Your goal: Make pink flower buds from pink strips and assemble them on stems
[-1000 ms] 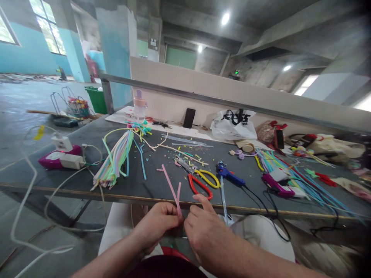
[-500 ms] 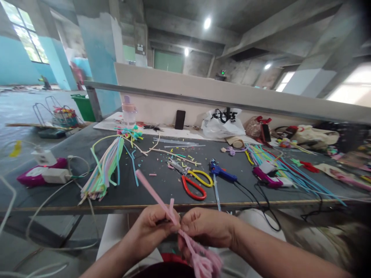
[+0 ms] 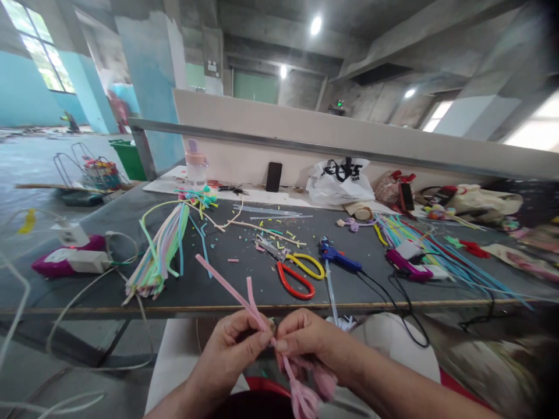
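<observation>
Pink fuzzy stems (image 3: 222, 284) rise to the upper left from between my hands, one long and one shorter. My left hand (image 3: 238, 343) pinches them near their base, in front of the table's edge. Close beside it, my right hand (image 3: 308, 340) is closed on the same pink piece, fingertips nearly touching those of my left. Below my right hand hangs a looped pink bunch (image 3: 303, 397), its far side partly blurred. Red and yellow-handled scissors (image 3: 297, 273) lie on the table, with a blue glue gun (image 3: 338, 257) to their right.
Pastel stems (image 3: 161, 250) are bundled on the table's left, near a purple power strip (image 3: 65, 261). More stems (image 3: 454, 259) and another power strip (image 3: 406, 265) lie right. Behind stand a bottle (image 3: 196, 169), a phone (image 3: 273, 177) and a white bag (image 3: 340, 183).
The shorter pink stem now stands farther apart from the long one and shows more of its length. The pink stems have shifted slightly left at their tips. The camera view has moved a little.
</observation>
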A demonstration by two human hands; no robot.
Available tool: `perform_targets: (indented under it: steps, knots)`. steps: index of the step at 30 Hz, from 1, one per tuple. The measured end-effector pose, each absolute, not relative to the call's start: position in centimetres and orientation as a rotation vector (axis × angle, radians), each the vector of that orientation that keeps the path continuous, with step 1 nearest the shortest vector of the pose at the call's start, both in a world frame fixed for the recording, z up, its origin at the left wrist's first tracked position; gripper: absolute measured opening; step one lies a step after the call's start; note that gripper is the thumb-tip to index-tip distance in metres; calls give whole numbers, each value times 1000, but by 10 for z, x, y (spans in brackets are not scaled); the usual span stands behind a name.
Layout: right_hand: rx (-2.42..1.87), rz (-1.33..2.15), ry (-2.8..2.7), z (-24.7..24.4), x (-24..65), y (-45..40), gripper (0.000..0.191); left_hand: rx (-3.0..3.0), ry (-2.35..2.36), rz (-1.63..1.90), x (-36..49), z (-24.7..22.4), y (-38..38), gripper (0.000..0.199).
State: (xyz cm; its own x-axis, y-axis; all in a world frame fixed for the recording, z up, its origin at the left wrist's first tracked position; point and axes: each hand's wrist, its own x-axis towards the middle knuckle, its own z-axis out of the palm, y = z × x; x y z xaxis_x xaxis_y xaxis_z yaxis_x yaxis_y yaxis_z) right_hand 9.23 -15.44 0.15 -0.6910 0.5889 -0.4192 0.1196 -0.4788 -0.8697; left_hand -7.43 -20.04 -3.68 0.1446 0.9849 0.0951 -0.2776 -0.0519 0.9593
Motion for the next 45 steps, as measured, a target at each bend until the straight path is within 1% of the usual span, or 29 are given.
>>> perform_targets:
  steps: [2, 4, 6, 8, 11, 13, 15, 16, 17, 18, 19, 21, 22, 23, 24, 26, 30, 35, 39, 45]
  knots:
    - [-1099, 2094, -1642, 4, 93, -154, 16, 1044, 838, 1239, -72, -39, -202, 17]
    - [-1143, 1791, -1988, 8, 93, -154, 14, 1046, 846, 1198, -72, -40, -201, 18]
    - [-1088, 1293, -2390, 13, 92, -156, 16, 1066, 892, 1149, -72, -39, -199, 18]
    - [-955, 710, -2722, 19, 91, -161, 16, 1059, 962, 1084, -71, -39, -195, 18]
    - [-711, 21, -3028, 25, 88, -169, 10, 1001, 1029, 968, -68, -42, -191, 16]
    - [-540, -246, -3110, 25, 86, -173, 11, 908, 1004, 926, -67, -44, -190, 15]
    - [-448, -341, -3127, 25, 86, -173, 15, 778, 922, 918, -66, -46, -190, 15]
    - [-476, -304, -3124, 25, 86, -171, 15, 732, 879, 929, -66, -46, -190, 16]
    - [-558, -190, -3116, 25, 88, -168, 14, 717, 845, 946, -67, -45, -191, 18]
    - [-686, 13, -3098, 26, 89, -163, 14, 736, 825, 960, -69, -44, -191, 19]
    - [-841, 300, -3050, 27, 92, -156, 16, 784, 820, 969, -71, -41, -191, 21]
    - [-1091, 1095, -2804, 29, 98, -142, 27, 918, 820, 969, -75, -36, -189, 25]
    - [-1138, 1498, -2602, 29, 101, -135, 32, 982, 817, 960, -77, -33, -188, 25]
    - [-1117, 1818, -2393, 28, 103, -129, 36, 1046, 810, 954, -79, -31, -187, 25]
    - [-1062, 2049, -2222, 26, 105, -124, 39, 1115, 803, 953, -80, -29, -185, 24]
    - [-965, 2301, -2008, 20, 106, -117, 40, 1257, 794, 966, -81, -27, -183, 19]
    - [-1000, 2414, -1873, 10, 100, -114, 36, 1450, 797, 976, -84, -29, -179, 15]
    - [-948, 2426, -1936, 12, 97, -115, 24, 1532, 871, 938, -86, -30, -179, 17]
    - [-956, 2461, -1827, 9, 98, -117, 20, 1455, 945, 906, -87, -31, -180, 19]
    - [-1023, 2348, -1781, 4, 98, -124, 18, 1286, 865, 906, -84, -32, -182, 23]
